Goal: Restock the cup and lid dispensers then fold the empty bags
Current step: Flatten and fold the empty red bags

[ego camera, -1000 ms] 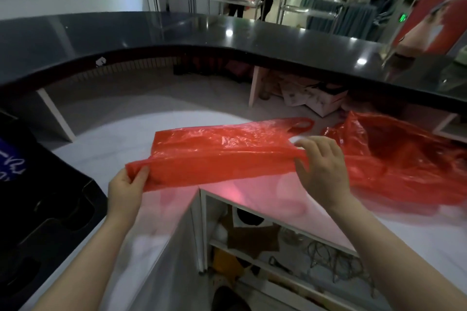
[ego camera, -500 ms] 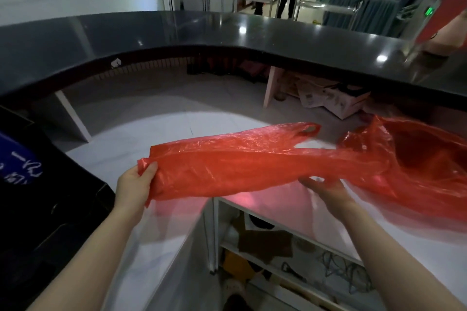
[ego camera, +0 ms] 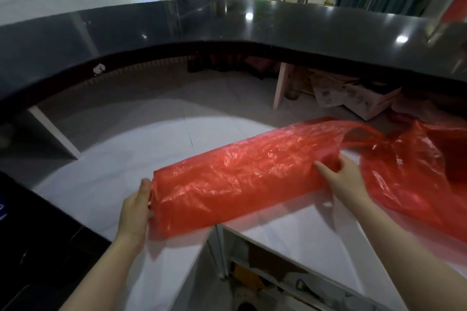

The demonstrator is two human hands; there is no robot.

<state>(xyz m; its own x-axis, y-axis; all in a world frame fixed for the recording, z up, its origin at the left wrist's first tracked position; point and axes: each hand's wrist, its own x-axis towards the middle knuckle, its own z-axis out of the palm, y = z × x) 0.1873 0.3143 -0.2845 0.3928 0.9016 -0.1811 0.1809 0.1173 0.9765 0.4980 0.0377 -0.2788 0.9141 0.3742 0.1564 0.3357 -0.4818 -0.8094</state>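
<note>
Holding the bottom end of the red bag [ego camera: 240, 182] with the left hand [ego camera: 135, 212], thumb on top near the corner and the rest of the fingers tucked under the plastic, so out of sight but clearly pinching the edge. Stretching from there up and to the right, long axis running on a diagonal from the near-left corner toward the far right, closed bottom pointing at the left hand and the handle loops [ego camera: 364, 134] pointing away toward the right. Lying mostly flat, narrowed into a long strip, over the white counter [ego camera: 121, 169], with the near-left corner hanging a bit past the counter's inner edge. Sitting at the other end, the right hand [ego camera: 346, 179] grips the strip just short of the handles, fingers curled round the plastic with the index stretched out along it. Equally close for both hands really, one at each end, bag taut-ish between them. Guessing the next fold means bringing one end over to the other along that long axis, so the ends need to stay lined up or the strip goes crooked. Further right, a second red bag [ego camera: 417, 179] lies crumpled and open on the same counter, touching or overlapping the handles, hard to tell which. Slippery thin film, probably springs back if let go.
</note>
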